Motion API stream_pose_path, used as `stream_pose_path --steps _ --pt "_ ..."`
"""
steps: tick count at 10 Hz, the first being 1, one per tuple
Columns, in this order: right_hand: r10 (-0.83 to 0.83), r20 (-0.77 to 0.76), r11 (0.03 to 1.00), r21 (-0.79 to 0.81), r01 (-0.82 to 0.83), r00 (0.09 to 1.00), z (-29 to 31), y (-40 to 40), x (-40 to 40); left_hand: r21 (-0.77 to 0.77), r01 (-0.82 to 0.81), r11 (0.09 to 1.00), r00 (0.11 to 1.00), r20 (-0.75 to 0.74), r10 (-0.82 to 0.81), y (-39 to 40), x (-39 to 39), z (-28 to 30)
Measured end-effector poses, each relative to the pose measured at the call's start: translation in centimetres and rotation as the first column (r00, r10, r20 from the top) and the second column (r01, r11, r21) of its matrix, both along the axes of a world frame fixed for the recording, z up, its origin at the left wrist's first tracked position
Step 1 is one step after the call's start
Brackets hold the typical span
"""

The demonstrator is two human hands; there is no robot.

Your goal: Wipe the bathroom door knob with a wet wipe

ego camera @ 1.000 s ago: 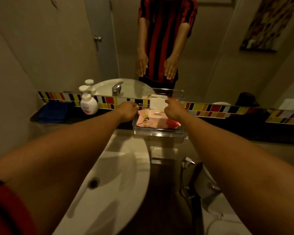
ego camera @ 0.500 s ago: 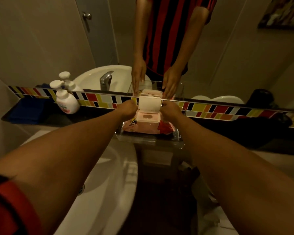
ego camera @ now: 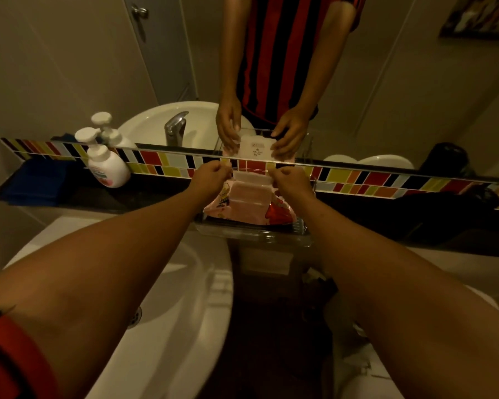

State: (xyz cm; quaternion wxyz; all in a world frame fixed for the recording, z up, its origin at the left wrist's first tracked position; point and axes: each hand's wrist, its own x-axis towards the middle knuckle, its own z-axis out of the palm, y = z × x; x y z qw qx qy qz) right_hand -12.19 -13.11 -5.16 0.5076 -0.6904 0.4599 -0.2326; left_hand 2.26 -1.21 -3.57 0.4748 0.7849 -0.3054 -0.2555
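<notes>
While both my hands sit at the back corners of the pink wet wipe pack, the door knob I am meant to clean shows only as a reflection in the mirror, high at its top left on the grey door, so it is somewhere behind me and well away from all this. My left hand has its fingers curled at the left edge of the raised flip lid, and my right hand is curled at the right edge; each grip looks like a pinch on that lid, though the fingertips are hidden from me. I see no wipe drawn out, and the opening under the lid is too dim to read. The pack lies in a clear plastic tray on the dark bench, near its front edge, with the sink just below. My worry is that a pull on a wipe lifts the whole soft pack, or drags the light tray forward off the bench into the sink, if neither hand holds the pack down. Several wipes could also come out chained together. The soap pump bottle stands to the left, near enough for my left elbow to knock.
</notes>
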Motion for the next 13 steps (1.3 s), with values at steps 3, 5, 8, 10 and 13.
stream_pose_path --steps 3,5,8,10,13 --pt "0.046 -0.177 0.995 -0.077 -0.061 0.983 -2.5 1.5 -0.4 0.156 0.040 0.987 0.988 0.141 -0.062 1.1 -0.9 -2.9" --pt "0.089 -0.178 0.996 0.027 -0.086 0.980 -3.8 1.3 -0.1 0.189 0.085 0.978 0.977 0.179 -0.119 0.7 -0.5 -3.8" --pt "0.153 -0.148 0.988 0.011 -0.153 0.977 -4.7 0.5 0.8 0.274 0.049 0.960 0.944 0.302 -0.135 -0.4 -0.6 -5.5" --pt "0.055 -0.009 0.957 0.285 -0.050 0.998 -4.1 0.6 1.2 0.239 0.016 0.971 0.960 0.268 -0.082 -1.2 -0.6 -5.7" --pt "0.162 -0.464 0.871 -0.348 -0.348 0.871 -1.8 2.2 1.9 0.289 0.052 0.956 0.879 0.441 -0.182 1.2 0.4 -2.3"
